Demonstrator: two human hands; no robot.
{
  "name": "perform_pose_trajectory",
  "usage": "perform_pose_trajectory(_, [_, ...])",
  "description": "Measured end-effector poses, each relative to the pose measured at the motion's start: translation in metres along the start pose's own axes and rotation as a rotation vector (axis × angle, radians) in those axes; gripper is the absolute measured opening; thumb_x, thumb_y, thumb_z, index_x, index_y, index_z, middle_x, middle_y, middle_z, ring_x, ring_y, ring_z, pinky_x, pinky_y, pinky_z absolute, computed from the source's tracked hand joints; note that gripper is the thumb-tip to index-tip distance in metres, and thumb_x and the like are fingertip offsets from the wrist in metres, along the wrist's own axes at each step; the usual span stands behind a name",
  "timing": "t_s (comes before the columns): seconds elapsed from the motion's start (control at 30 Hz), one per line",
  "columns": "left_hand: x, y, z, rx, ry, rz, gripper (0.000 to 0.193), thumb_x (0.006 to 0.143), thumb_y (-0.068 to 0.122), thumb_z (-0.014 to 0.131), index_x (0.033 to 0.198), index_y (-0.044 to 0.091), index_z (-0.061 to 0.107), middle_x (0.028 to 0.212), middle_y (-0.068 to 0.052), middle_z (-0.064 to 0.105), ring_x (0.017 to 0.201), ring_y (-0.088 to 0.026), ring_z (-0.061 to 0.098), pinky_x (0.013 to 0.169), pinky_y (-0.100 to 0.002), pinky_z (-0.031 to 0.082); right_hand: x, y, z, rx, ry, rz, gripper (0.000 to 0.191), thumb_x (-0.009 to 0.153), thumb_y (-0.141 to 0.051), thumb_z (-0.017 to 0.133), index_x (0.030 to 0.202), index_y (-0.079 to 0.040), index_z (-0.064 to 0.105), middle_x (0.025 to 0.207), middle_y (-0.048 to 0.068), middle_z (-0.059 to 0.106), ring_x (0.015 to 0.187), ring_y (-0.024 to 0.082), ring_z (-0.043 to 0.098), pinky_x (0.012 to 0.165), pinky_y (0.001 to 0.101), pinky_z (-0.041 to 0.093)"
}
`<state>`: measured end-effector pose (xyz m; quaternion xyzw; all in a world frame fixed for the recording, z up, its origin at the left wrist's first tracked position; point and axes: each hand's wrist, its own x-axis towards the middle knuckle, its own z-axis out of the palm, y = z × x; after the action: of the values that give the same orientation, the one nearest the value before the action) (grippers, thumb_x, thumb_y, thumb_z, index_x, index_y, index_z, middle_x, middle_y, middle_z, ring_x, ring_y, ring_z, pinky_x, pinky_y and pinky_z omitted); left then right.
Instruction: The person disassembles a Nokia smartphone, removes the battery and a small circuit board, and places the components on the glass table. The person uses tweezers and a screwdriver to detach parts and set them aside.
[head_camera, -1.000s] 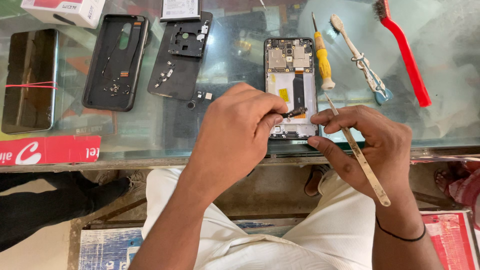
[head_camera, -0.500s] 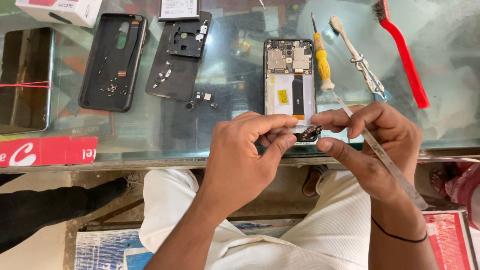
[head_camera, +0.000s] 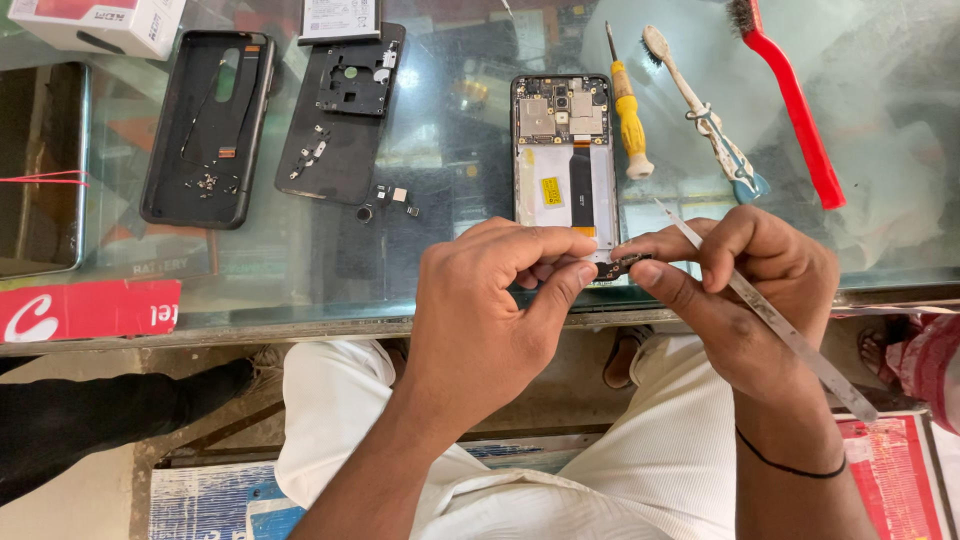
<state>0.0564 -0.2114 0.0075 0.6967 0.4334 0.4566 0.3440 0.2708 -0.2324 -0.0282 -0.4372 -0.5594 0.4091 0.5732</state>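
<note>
Left hand (head_camera: 490, 310) and right hand (head_camera: 745, 290) fingers pinching small part (head_camera: 628, 265) (right also grips tweezers (head_camera: 770, 320))

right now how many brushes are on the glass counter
2. A pale toothbrush lies right of the yellow screwdriver; a red-handled brush lies further right, its head cut off by the top edge. Others may sit out of frame.
</note>
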Motion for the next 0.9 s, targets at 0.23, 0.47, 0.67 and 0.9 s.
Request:
perform_pose_trajectory(0.23, [0.002, 0.000, -0.001, -0.035, -0.017, -0.046, 0.012, 0.088, 0.010, 0.079, 0.099, 0.005, 0.077, 0.077, -0.005, 0.073, 0.067, -0.013, 0.067, 0.064, -0.027, 0.054, -0.004, 0.003, -0.005, 0.024, -0.001, -0.022, 0.043, 0.088, 0.019, 0.077, 0.077, -0.009, 0.047, 0.083, 0.010, 0.069, 0.098, 0.022, 0.076, 0.084, 0.0283, 0.061])
perform_pose_trajectory(0.47, [0.001, 0.004, -0.001, -0.200, -0.051, -0.187, 0.013, 0.090, 0.011, 0.079, 0.100, 0.003, 0.079, 0.076, -0.004, 0.075, 0.067, -0.009, 0.065, 0.065, -0.024, 0.054, -0.005, 0.006, -0.008, 0.007, 0.069, -0.040, 0.046, 0.087, 0.019, 0.080, 0.076, -0.009, 0.046, 0.077, 0.005, 0.062, 0.090, 0.015, 0.074, 0.079, 0.0261, 0.062])
perform_pose_trajectory(0.67, [-0.003, 0.016, -0.007, -0.275, -0.073, -0.170, 0.015, 0.094, 0.012, 0.077, 0.106, 0.005, 0.078, 0.095, -0.004, 0.080, 0.084, -0.011, 0.074, 0.077, -0.024, 0.059, -0.022, -0.003, -0.001, 0.289, 0.186, 0.029, 0.039, 0.092, 0.023, 0.073, 0.082, -0.005, 0.047, 0.081, 0.015, 0.068, 0.083, 0.019, 0.074, 0.078, 0.0267, 0.060])
perform_pose_trajectory(0.9, [-0.021, 0.040, -0.012, -0.106, -0.020, 0.127, 0.020, 0.093, 0.004, 0.080, 0.111, 0.008, 0.075, 0.100, -0.003, 0.076, 0.091, -0.015, 0.075, 0.079, -0.024, 0.062, -0.057, -0.028, 0.013, 0.569, 0.298, 0.186, 0.039, 0.097, 0.021, 0.068, 0.080, -0.004, 0.044, 0.085, 0.027, 0.070, 0.079, 0.029, 0.075, 0.075, 0.0311, 0.060])
